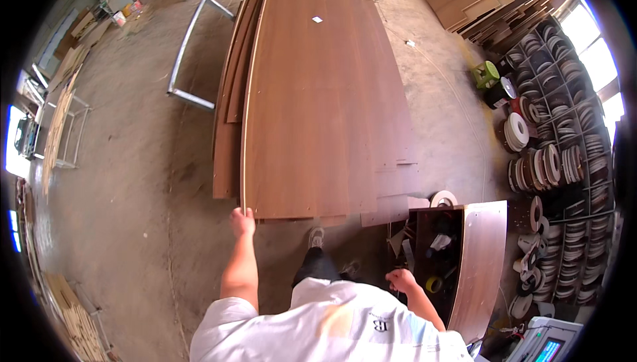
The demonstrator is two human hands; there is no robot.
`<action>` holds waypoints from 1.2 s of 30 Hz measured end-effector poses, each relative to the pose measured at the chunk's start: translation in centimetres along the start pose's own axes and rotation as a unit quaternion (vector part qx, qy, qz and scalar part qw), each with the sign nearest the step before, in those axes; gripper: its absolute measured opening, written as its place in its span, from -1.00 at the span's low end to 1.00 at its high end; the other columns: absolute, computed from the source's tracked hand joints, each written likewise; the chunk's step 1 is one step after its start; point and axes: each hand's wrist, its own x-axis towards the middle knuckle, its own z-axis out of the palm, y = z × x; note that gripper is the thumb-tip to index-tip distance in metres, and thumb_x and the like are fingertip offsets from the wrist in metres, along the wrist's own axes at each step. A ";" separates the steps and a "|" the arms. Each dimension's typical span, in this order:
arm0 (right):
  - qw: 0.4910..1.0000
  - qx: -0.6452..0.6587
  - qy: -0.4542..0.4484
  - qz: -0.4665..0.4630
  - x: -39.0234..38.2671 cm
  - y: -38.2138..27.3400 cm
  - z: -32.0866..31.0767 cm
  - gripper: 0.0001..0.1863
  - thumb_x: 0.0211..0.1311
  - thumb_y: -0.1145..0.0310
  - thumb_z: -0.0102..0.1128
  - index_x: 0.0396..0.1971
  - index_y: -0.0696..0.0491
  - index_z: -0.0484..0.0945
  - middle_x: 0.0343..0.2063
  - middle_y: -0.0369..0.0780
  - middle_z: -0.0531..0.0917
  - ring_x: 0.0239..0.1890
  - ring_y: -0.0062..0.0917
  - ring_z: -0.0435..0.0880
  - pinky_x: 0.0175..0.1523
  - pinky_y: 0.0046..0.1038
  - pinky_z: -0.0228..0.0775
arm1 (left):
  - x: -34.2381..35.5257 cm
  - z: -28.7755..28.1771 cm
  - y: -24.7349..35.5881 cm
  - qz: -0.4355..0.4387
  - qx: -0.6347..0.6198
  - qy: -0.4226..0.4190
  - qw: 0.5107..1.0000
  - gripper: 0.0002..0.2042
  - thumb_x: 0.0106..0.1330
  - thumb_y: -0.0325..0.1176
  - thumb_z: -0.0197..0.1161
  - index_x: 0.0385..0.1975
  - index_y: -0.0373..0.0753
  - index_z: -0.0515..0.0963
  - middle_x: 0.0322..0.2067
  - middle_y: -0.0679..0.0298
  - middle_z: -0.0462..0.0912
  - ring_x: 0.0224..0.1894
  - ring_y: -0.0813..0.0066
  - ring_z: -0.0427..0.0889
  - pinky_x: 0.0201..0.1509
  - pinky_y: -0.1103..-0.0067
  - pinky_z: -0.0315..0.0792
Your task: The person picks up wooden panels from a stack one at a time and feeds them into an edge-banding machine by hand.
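One left hand [243, 222] grips a brown panel [318, 110] by its near-left corner, presumably steadying it; the right hand [401, 280] curls closed, seemingly empty.

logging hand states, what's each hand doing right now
Left hand: closed on the near-left corner of a long brown wooden panel.
Right hand: curled, holding nothing visible.
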 end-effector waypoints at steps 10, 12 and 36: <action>0.985 0.104 0.076 0.113 -1.5 -2.7 0.7 -0.60 0.35 0.07 0.23 -0.32 0.18 0.68 -0.58 -0.26 0.67 -0.57 -0.59 0.62 -0.38 -0.52 0.47 | 9.6 4.0 -0.3 -0.174 -0.038 -0.280 0.943 -0.08 0.37 0.42 -0.32 -0.13 -0.51 0.61 -0.08 -0.29 0.61 0.10 -0.22 0.54 0.17 0.13 0.41; 0.995 0.057 0.027 0.083 -1.1 -4.7 0.9 -0.59 0.37 0.08 0.20 -0.26 0.19 0.66 -0.52 -0.23 0.70 -0.50 -0.58 0.66 -0.30 -0.51 0.52 | 10.2 4.4 -2.2 -0.186 -0.034 -0.263 0.946 -0.06 0.37 0.43 -0.34 -0.12 -0.52 0.61 -0.08 -0.30 0.60 0.11 -0.21 0.53 0.18 0.13 0.41; 0.708 0.695 0.043 0.119 9.4 -4.4 7.1 -0.43 0.19 -0.04 0.36 0.02 0.01 0.42 -0.33 -0.26 0.58 -0.41 -0.45 0.59 -0.19 -0.37 0.57 | -18.9 -1.3 0.6 -0.213 -0.183 -0.298 0.912 -0.18 0.38 0.41 -0.25 -0.67 -0.36 0.45 -0.82 0.19 0.42 -0.82 0.28 0.44 -0.74 0.38 0.28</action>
